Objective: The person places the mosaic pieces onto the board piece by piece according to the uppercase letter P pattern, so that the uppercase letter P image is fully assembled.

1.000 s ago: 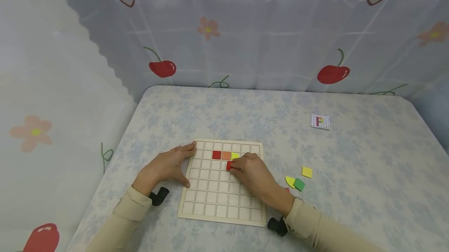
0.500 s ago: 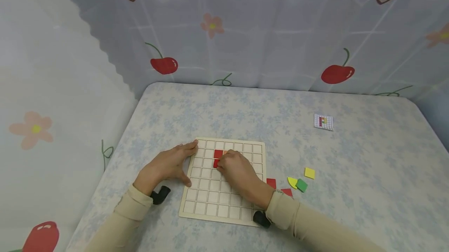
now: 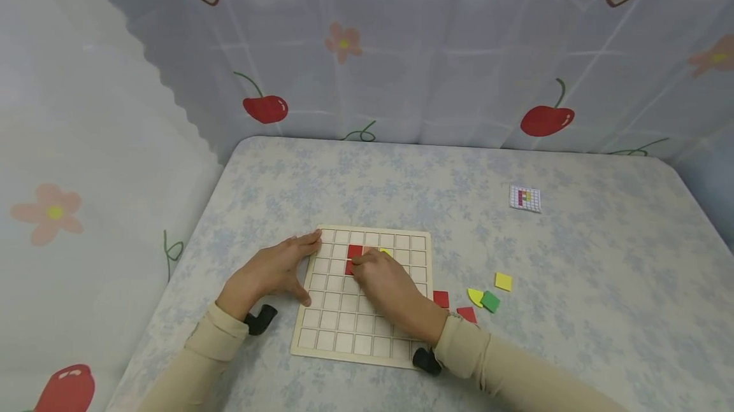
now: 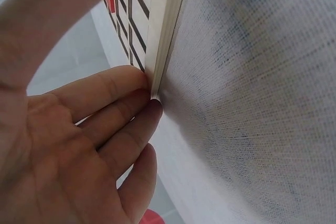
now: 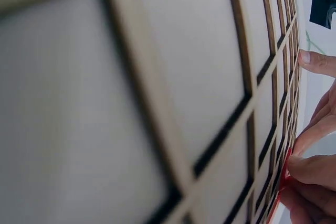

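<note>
A pale wooden grid board (image 3: 332, 319) lies on the table. My left hand (image 3: 272, 275) rests against its left edge, thumb and fingers spread apart; in the left wrist view, straight fingertips touch the board's rim (image 4: 165, 24). With curled fingers, my right hand (image 3: 390, 291) pinches a red square tile (image 3: 348, 267) at a cell in the third row. Directly above that cell sits another red tile (image 3: 355, 251), followed to the right by an orange tile (image 3: 370, 249) and a yellow tile (image 3: 386, 251), both partly covered by the hand.
Right of the board lie two red tiles (image 3: 440, 299), a yellow rounded piece (image 3: 475, 298), a green tile (image 3: 490, 301) and a yellow square tile (image 3: 503, 281). A small pattern card (image 3: 525, 198) lies farther back. A curtain (image 3: 447, 68) hangs behind the table.
The right hand has moved left across the board with the red tile, to the cell below the first red tile. Two red tiles at the board's right now show more. The left hand stays put.
</note>
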Tool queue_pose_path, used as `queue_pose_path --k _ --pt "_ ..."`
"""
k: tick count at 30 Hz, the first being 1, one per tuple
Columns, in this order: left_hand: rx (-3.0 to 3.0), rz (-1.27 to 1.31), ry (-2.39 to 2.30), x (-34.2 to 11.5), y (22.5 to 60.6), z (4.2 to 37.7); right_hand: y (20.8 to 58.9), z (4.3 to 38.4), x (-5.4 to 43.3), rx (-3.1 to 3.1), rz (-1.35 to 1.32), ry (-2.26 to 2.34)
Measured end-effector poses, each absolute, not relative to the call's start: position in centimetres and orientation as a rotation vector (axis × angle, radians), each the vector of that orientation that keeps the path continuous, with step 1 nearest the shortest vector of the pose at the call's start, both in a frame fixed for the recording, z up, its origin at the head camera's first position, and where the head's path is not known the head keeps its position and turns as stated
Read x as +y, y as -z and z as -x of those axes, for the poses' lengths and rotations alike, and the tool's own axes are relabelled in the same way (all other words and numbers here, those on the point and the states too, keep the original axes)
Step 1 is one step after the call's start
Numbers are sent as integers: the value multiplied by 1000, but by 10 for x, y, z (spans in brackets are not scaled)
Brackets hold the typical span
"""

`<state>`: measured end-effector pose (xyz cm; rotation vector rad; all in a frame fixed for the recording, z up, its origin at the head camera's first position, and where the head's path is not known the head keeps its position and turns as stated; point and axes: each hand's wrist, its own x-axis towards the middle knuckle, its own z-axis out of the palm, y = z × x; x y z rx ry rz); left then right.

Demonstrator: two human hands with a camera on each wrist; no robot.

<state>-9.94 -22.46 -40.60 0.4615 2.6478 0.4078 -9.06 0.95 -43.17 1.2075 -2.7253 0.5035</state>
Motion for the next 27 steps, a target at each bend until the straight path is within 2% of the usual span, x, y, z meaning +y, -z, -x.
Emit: queue_pose_path --k 10,23,27 --pt "2647 -462 -408 -224 406 100 426 80 36 -2725 -1098 -783" --pt "2654 -511 -392 -225 405 99 426 49 123 -2949 -662 -820" --pt "2655 -509 -401 -225 406 98 431 38 144 -2931 -610 -772"
